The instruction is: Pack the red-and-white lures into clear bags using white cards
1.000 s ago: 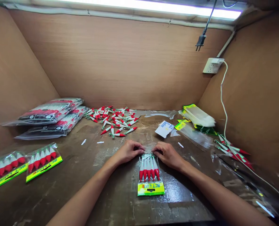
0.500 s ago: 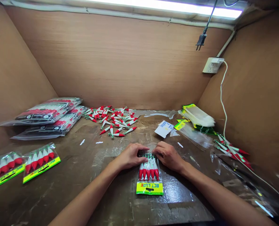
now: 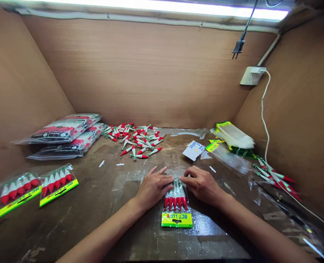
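While lures [image 3: 144, 140] lie at eleven o'clock, the packet [image 3: 176, 212] runs twelve-to-six, header [image 3: 168, 220] at six. Left hand [image 3: 153, 188] spreads wide; right hand [image 3: 204, 185] curls its fingers, grip unclear.

A long white tube light [image 3: 156, 5] overhead burns out along the top edge and brightens the back panel [image 3: 140, 73]; glare streaks the worktop [image 3: 140, 237] near the front, the upper right corner is dark, and wide-angle stretch softens the outer edges

Upside-down "BCT LURE" on middle packet [image 3: 175, 202], two left packets [image 3: 58, 183]; white card [image 3: 193, 150], inked blue, illegible.
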A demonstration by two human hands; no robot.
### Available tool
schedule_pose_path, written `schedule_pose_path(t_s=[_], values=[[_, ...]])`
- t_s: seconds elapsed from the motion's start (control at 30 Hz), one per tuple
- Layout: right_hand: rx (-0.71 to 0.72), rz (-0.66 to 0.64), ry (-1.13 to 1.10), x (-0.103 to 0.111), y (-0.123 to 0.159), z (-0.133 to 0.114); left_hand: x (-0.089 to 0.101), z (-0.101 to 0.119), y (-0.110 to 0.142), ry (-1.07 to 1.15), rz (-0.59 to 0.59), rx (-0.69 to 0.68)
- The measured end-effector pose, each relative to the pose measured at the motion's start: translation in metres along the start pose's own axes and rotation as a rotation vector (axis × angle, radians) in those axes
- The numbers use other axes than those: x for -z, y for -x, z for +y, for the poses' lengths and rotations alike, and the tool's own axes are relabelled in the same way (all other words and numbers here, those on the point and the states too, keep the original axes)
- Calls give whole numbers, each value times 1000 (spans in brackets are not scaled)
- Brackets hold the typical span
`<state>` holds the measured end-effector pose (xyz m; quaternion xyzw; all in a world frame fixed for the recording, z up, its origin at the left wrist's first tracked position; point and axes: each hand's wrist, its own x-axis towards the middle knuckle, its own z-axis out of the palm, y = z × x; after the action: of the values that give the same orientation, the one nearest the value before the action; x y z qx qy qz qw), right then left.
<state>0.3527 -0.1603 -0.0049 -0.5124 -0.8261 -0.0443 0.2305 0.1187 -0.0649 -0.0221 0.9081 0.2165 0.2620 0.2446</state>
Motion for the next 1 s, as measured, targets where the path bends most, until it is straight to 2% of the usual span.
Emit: schedule_pose_path(t_s=[0.37, 0.53, 0.7, 0.87, 1.0], values=[[53, -24, -51, -6, 11, -3, 1, 11, 4, -47, 20, -7], [49, -55, -14, -8, 14, -6, 1, 14, 6, -78, 73, -68], [56, -66, -13, -12, 16, -7, -3, 15, 7, -327, 124, -191], [138, -110, 156, -11, 21, -11, 0, 18, 13, -587, 51, -253], [156, -150, 249, -3, 30, -18, 6, 21, 28, -640, -47, -258]])
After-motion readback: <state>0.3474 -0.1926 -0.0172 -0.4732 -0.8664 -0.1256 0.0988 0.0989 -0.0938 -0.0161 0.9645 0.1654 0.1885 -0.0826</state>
